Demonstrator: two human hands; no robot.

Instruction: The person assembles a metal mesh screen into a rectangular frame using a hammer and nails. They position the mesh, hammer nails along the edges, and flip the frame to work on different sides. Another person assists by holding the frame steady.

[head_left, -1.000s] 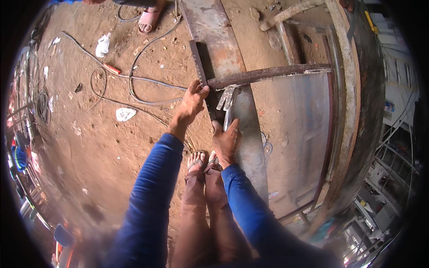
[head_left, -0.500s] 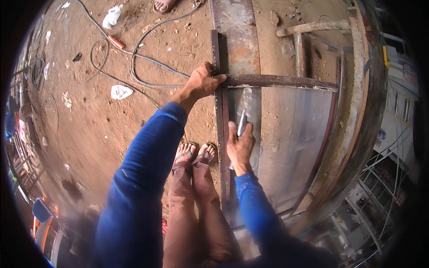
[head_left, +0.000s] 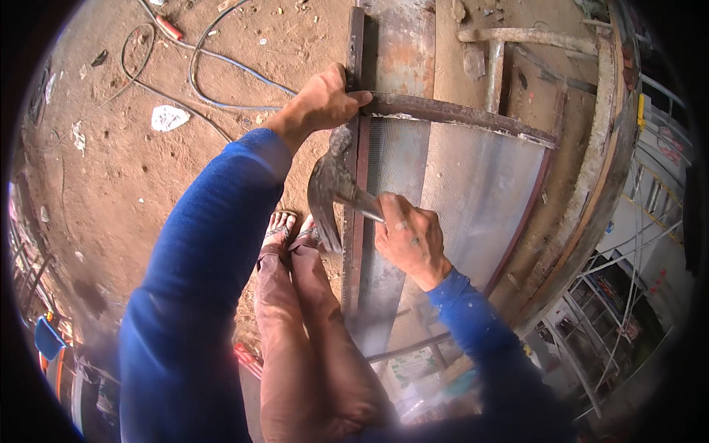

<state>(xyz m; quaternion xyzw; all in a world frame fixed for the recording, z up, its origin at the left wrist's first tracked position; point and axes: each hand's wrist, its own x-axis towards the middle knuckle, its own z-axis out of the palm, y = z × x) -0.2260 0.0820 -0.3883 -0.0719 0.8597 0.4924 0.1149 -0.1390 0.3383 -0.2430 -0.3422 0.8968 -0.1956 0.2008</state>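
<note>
My right hand (head_left: 413, 240) is closed round the handle of a claw hammer (head_left: 334, 177). The hammer's worn grey head is tilted over the left bar of a dark brown mesh-screen frame (head_left: 461, 114), its claw pointing down past the bar. At the frame's upper left corner my left hand (head_left: 325, 96) grips the bar, thumb laid along the start of the crossbar and the fingertips partly hidden. Fine mesh (head_left: 473, 184) spans the frame, with pale ragged bits along the crossbar's lower edge.
A rusty flat metal strip (head_left: 399, 48) runs beneath the frame. Beyond it on the right stand weathered beams (head_left: 528, 37) and a long curved-looking rail. Cables (head_left: 196, 77) and white scraps (head_left: 170, 118) lie on the dirt at left. My sandalled feet (head_left: 279, 225) are beside the frame.
My right hand has swung the hammer leftward from over the mesh, so its head is now across the left bar. My left hand keeps its grip at the corner; the view has shifted slightly.
</note>
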